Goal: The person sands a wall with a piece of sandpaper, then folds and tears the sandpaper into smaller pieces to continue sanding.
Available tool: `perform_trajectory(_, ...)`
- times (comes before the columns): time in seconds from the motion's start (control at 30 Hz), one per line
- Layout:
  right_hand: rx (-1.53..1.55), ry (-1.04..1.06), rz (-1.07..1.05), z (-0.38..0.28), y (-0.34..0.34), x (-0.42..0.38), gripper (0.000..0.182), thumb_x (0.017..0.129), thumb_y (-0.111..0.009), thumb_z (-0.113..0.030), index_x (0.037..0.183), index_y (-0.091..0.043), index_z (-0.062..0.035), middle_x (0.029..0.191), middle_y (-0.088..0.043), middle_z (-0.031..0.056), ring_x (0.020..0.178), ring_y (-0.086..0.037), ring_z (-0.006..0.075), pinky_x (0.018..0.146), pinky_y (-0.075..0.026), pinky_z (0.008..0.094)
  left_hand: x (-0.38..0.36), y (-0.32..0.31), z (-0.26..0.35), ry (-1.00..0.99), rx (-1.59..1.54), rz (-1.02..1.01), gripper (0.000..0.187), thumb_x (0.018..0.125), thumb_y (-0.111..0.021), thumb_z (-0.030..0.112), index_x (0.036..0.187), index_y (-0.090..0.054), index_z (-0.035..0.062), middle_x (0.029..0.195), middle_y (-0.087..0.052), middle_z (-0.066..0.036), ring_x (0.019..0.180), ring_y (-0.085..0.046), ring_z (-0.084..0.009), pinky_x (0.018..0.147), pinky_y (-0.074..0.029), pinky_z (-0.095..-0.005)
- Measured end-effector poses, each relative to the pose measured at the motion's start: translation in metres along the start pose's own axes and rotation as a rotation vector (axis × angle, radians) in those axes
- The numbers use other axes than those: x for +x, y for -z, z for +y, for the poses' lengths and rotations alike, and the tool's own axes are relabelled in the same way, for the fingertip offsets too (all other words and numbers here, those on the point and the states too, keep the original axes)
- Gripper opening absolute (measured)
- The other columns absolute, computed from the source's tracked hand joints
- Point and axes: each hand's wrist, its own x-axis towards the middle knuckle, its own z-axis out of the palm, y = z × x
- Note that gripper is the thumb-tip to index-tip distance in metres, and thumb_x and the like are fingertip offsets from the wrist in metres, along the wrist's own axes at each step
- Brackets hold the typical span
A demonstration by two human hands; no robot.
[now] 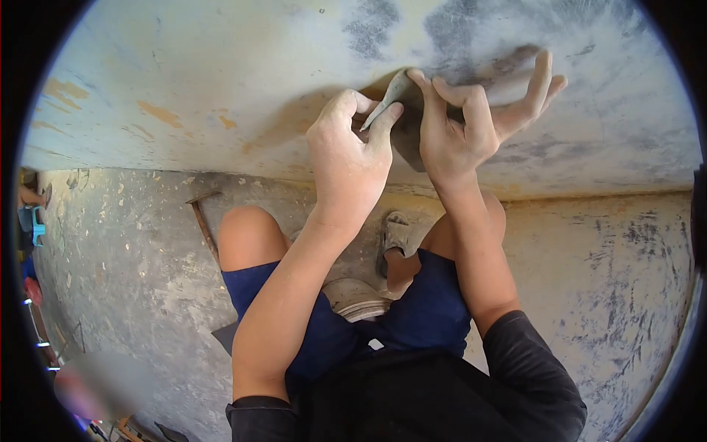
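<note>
A thin grey-green sheet [390,96], bent along its length, is held up close to the pale, stained wall [243,74]. My left hand [350,147] pinches its lower left part between thumb and fingers. At the sheet's upper right end, the thumb and index finger of my right hand [464,132] close on its edge, while the other fingers stretch out to the right. A darker part of the sheet or its shadow hangs between the hands; which one I cannot tell.
A hammer-like tool [202,221] lies on the speckled floor [147,258] beside my left knee. Between my legs is a round whitish bucket [357,298]. A blue plastic object [37,226] and a partly visible person stand at the far left.
</note>
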Motion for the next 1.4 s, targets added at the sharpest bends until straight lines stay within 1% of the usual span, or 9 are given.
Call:
perform_trajectory(0.53, 0.034, -0.009, -0.029, 0.015, 0.007, -0.014, 0.031, 0.074, -0.095, -0.033, 0.067, -0.067, -0.02, 0.163, -0.036, 0.0281, 0.158, -0.017, 0.0479, 0.128, -0.004, 0.0628, 0.0, -0.002, -0.004, 0.06, 0.035, -0.096, 0.031, 0.094, -0.082, 0.019, 0.081, -0.062, -0.0008, 0.067, -0.057, -0.001, 0.062, -0.046, -0.0076, 0.057, -0.042, -0.0286)
perform_trajectory(0.6, 0.052, 0.031, 0.028, 0.007, -0.008, -0.005, 0.031, 0.074, -0.095, -0.033, 0.067, -0.067, -0.0209, 0.163, -0.037, 0.0272, 0.158, -0.016, 0.0493, 0.128, -0.005, 0.0626, 0.001, -0.001, 0.0, 0.084, 0.086, -0.061, 0.025, 0.09, -0.083, 0.012, 0.081, -0.064, -0.002, 0.071, -0.066, -0.013, 0.06, -0.06, -0.018, 0.059, -0.048, -0.0342)
perform_trajectory(0.73, 0.047, 0.091, 0.019, 0.014, 0.0, -0.006, 0.034, 0.075, -0.094, -0.033, 0.065, -0.065, -0.0197, 0.162, -0.038, 0.0275, 0.157, -0.016, 0.0508, 0.127, -0.006, 0.0619, -0.001, -0.002, 0.002, 0.087, 0.026, -0.028, 0.033, 0.093, -0.084, 0.021, 0.08, -0.062, -0.0003, 0.065, -0.056, -0.002, 0.062, -0.046, -0.0084, 0.057, -0.041, -0.0287)
perform_trajectory(0.8, -0.015, 0.03, -0.073, 0.019, 0.015, -0.016, 0.035, 0.069, -0.099, -0.026, 0.066, -0.066, -0.0143, 0.157, -0.037, 0.0364, 0.153, -0.029, 0.0426, 0.125, -0.015, 0.0702, -0.003, 0.0, 0.001, 0.117, 0.104, -0.103, 0.034, 0.092, -0.085, 0.022, 0.08, -0.062, 0.0, 0.065, -0.057, -0.002, 0.062, -0.046, -0.0084, 0.057, -0.042, -0.0291)
perform_trajectory(0.83, 0.025, 0.014, 0.016, 0.022, 0.01, -0.016, 0.035, 0.076, -0.093, -0.034, 0.064, -0.064, -0.0193, 0.161, -0.04, 0.0264, 0.156, -0.018, 0.0502, 0.126, -0.008, 0.0613, -0.003, -0.001, 0.0, 0.092, 0.107, -0.098, 0.028, 0.089, -0.084, 0.015, 0.079, -0.063, -0.0016, 0.068, -0.065, -0.014, 0.058, -0.059, -0.0196, 0.059, -0.047, -0.0349)
perform_trajectory(0.93, 0.091, 0.06, 0.067, 0.01, -0.009, -0.007, 0.033, 0.077, -0.092, -0.033, 0.065, -0.064, -0.02, 0.162, -0.04, 0.0261, 0.156, -0.018, 0.0506, 0.126, -0.008, 0.0616, -0.001, -0.003, -0.003, 0.066, 0.122, -0.034, 0.029, 0.09, -0.083, 0.015, 0.079, -0.063, -0.002, 0.067, -0.064, -0.014, 0.058, -0.058, -0.02, 0.059, -0.047, -0.0356)
perform_trajectory(0.97, 0.051, 0.083, 0.082, 0.003, -0.016, -0.002, 0.032, 0.077, -0.092, -0.033, 0.066, -0.065, -0.0201, 0.162, -0.04, 0.0268, 0.157, -0.018, 0.051, 0.126, -0.008, 0.0618, -0.001, -0.003, -0.005, 0.057, 0.076, 0.001, 0.034, 0.092, -0.084, 0.02, 0.078, -0.06, 0.0, 0.064, -0.054, -0.002, 0.062, -0.046, -0.0083, 0.058, -0.041, -0.0298)
perform_trajectory(1.07, -0.017, 0.103, -0.011, 0.001, -0.004, 0.001, 0.034, 0.069, -0.099, -0.027, 0.068, -0.068, -0.0136, 0.157, -0.038, 0.0356, 0.152, -0.032, 0.0414, 0.126, -0.015, 0.0712, 0.003, 0.003, 0.001, 0.078, 0.048, -0.003, 0.034, 0.092, -0.084, 0.02, 0.078, -0.06, -0.0001, 0.064, -0.054, -0.002, 0.062, -0.045, -0.0081, 0.058, -0.041, -0.0297)
perform_trajectory(1.4, 0.002, 0.072, 0.021, -0.005, -0.009, 0.004, 0.034, 0.076, -0.094, -0.029, 0.065, -0.064, -0.0172, 0.163, -0.036, 0.0276, 0.157, -0.018, 0.0485, 0.128, -0.009, 0.0654, 0.002, 0.005, 0.003, 0.079, 0.069, 0.038, 0.03, 0.089, -0.085, 0.016, 0.079, -0.062, -0.0013, 0.067, -0.065, -0.012, 0.056, -0.058, -0.0184, 0.057, -0.046, -0.0343)
